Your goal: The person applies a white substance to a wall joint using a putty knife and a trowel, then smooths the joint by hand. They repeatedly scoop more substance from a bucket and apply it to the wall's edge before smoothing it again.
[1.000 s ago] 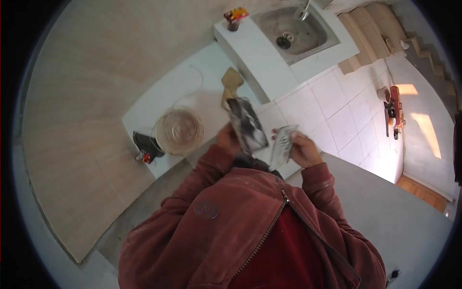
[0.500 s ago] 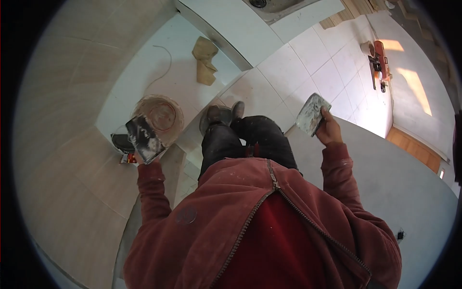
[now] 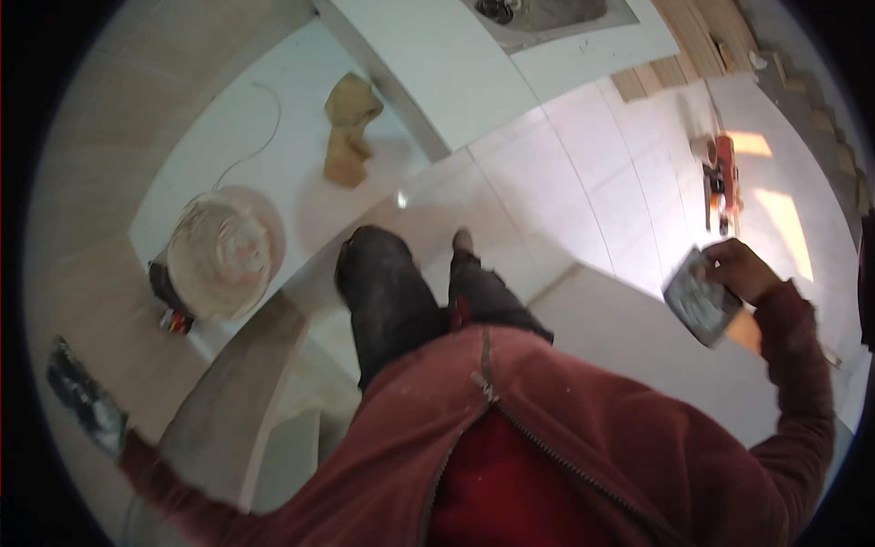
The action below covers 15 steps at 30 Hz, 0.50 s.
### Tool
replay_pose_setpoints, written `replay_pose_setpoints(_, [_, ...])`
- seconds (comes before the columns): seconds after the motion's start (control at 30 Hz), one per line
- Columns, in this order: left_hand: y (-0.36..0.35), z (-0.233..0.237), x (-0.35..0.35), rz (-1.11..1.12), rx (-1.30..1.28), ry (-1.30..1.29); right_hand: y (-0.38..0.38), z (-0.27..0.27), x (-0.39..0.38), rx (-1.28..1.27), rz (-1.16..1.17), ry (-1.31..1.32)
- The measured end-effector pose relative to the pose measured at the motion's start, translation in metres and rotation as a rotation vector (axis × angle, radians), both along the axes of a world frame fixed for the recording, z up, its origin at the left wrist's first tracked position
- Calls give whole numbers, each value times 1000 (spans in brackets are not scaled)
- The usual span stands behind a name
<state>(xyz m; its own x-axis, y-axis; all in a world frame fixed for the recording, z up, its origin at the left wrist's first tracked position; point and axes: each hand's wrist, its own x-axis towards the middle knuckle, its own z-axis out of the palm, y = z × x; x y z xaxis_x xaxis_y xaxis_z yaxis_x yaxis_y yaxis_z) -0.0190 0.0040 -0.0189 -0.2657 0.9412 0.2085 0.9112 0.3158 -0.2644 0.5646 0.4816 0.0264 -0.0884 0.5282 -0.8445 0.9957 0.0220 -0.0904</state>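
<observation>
Far out at the left, a flat plaster spreader [image 3: 87, 397], dark and smeared with white, covers most of my left hand. That hand is behind it, close to the beige tiled wall, and its fingers are hidden. My right hand [image 3: 740, 270] is raised on the right, its fingers closed on the edge of a grey, squarish plaster spreader [image 3: 700, 299] streaked with filler. A plaster-caked bucket [image 3: 219, 257] stands to the left of my legs, apart from both hands. Its inside is coated with pale, partly pinkish residue.
A crumpled brown paper piece [image 3: 351, 128] and a thin cord [image 3: 273, 123] lie on the white surface ahead. A white worktop [image 3: 428, 64] holds a sink [image 3: 556, 16]. Red tools [image 3: 725, 173] rest by the far wall. Wood boards [image 3: 688, 46] are stacked at the upper right.
My left hand has swung outward left and back, away from the bucket, with its spreader. My right hand has moved right and slightly lower in view. My legs have shifted and the view has turned.
</observation>
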Motion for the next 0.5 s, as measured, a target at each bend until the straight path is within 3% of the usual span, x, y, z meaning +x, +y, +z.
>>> replay_pose_setpoints(0.03, [27, -4, 35, -107, 58, -225, 17, -23, 9, -164, 30, 59])
replay_pose_setpoints(0.1, [61, -78, 100, -44, 161, -131, 26, -100, 14, -65, 52, 299])
replay_pose_setpoints(0.17, [89, -154, 162, 98, 285, -49, 27, -236, 46, 112, -135, 562])
replay_pose_setpoints(0.2, [105, -168, 185, 134, 277, -28, 20, -346, 106, 386, -120, 729])
replay_pose_setpoints(0.23, [137, -184, 203, 179, 343, 33, 3, -405, 128, 361, -476, 740])
replay_pose_setpoints(0.27, [165, -202, 224, 24, 261, -22, -34, -433, 153, 67, -1122, 993])
replay_pose_setpoints(0.3, [178, -221, 233, 13, 219, 23, -61, -435, 186, -19, -1148, 925])
replay_pose_setpoints(0.33, [200, -244, 253, -21, 525, -511, -74, -403, 191, 69, -990, 856])
replay_pose_setpoints(0.37, [212, -266, 280, -50, 813, -1066, -75, -390, 211, 24, -1121, 850])
replay_pose_setpoints(0.4, [197, -283, 299, 281, 1203, -1636, -66, -381, 239, -22, -1116, 878])
replay_pose_setpoints(0.43, [210, -277, 315, 321, 1479, -1901, -49, -384, 255, -51, -1085, 886])
replay_pose_setpoints(0.47, [204, -292, 332, 396, 1477, -1717, -35, -399, 274, -35, -1089, 935])
replay_pose_setpoints(0.5, [155, -317, 317, -296, 969, -2556, -32, -405, 292, -21, -1093, 956])
